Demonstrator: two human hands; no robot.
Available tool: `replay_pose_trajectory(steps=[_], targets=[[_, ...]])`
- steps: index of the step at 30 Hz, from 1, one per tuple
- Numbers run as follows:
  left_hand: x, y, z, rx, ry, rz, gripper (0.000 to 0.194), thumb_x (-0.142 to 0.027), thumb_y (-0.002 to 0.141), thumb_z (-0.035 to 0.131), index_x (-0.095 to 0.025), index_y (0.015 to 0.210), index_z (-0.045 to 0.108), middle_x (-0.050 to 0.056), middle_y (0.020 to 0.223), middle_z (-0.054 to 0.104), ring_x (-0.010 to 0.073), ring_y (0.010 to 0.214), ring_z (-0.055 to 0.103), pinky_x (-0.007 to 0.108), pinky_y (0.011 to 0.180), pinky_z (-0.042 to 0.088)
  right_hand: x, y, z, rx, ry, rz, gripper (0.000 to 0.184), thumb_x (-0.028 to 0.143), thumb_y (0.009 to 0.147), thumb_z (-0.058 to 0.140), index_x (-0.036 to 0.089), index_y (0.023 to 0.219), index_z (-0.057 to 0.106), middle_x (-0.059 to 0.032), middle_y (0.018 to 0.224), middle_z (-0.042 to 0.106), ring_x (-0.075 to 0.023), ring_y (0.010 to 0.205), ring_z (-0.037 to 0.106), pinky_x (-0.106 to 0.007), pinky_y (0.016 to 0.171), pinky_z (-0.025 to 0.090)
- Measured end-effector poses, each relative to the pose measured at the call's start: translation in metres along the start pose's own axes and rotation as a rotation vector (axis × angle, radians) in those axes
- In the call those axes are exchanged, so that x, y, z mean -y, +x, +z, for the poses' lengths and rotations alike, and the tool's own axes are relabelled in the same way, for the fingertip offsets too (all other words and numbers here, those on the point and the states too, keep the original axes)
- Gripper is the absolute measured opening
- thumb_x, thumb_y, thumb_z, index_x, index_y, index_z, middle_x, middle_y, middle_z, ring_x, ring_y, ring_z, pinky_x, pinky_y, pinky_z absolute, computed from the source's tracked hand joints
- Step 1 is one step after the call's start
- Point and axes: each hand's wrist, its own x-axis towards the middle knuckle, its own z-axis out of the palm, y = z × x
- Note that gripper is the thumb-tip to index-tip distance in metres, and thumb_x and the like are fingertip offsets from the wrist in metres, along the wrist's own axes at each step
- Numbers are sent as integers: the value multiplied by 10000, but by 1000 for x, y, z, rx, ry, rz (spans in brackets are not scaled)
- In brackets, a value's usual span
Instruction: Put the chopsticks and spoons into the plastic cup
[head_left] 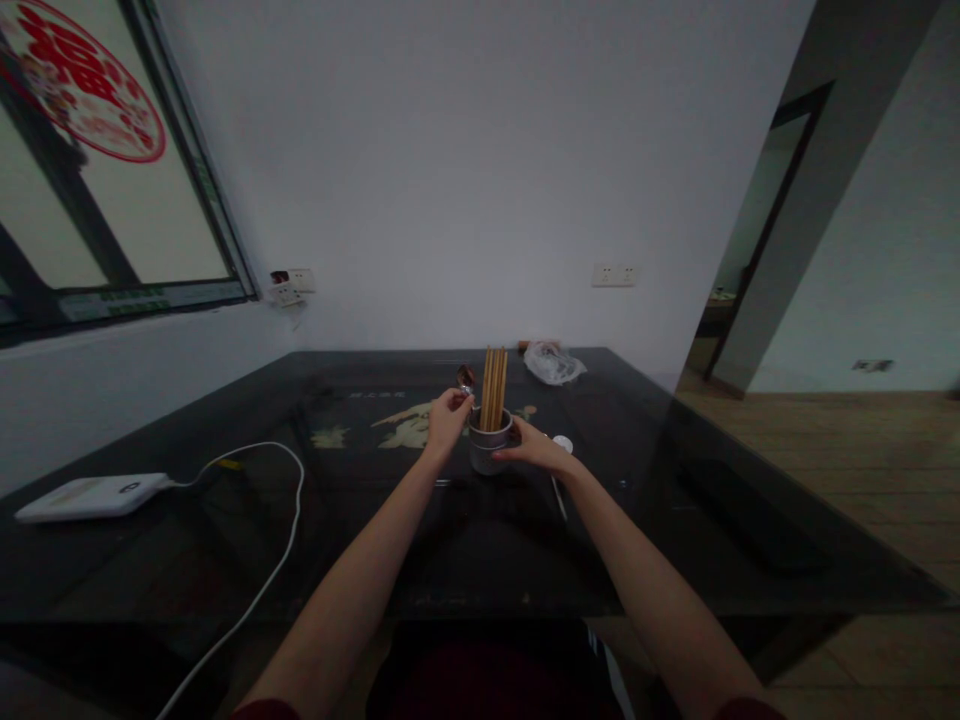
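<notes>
A grey cylindrical utensil holder (486, 464) stands upright on the dark table in front of me, with several wooden chopsticks (493, 390) standing in it. My left hand (448, 421) pinches a metal spoon (466, 377) by its handle, bowl end up, beside the left rim of the holder. The spoon's lower end is hidden, so I cannot tell whether it is inside. Around the holder's right side curls my right hand (534, 445), gripping it. Partly under the right wrist lies a thin light stick-like handle (559, 498), and a pale round thing (563, 443) shows just beyond.
A crumpled clear plastic bag (553, 363) lies at the table's back edge. To the left is a white device (94, 497) with a white cable (298, 500) running off the front edge. A dark flat object (754, 515) rests at the right. The wall borders the table's far side.
</notes>
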Motion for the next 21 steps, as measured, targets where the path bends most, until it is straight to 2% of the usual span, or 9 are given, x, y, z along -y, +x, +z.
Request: replay_pose_trajectory(steps=[6,12,21], targets=[[0,0,2,9,-22,-29,181,-282,639,667,-155,736,581,14,701,634,143,675,593,249,663,450,-8,1,14,-85,-34,-47,869,208,520,815,176,1299,430,-115,1283,545,-243,1172,520,-402,1035,372],[4,0,0,6,91,33,149,-303,712,605,-158,675,598,5,653,612,139,667,560,243,656,427,-20,6,19,-189,-105,-46,917,223,509,816,147,1320,394,-139,1307,508,-257,1207,478,-413,1054,338],[7,-3,-1,27,204,44,202,-330,758,551,-161,665,611,17,672,614,161,708,553,256,657,412,-27,9,15,-128,-77,-39,914,254,527,818,161,1330,390,-123,1239,567,-249,1133,541,-404,1000,403]])
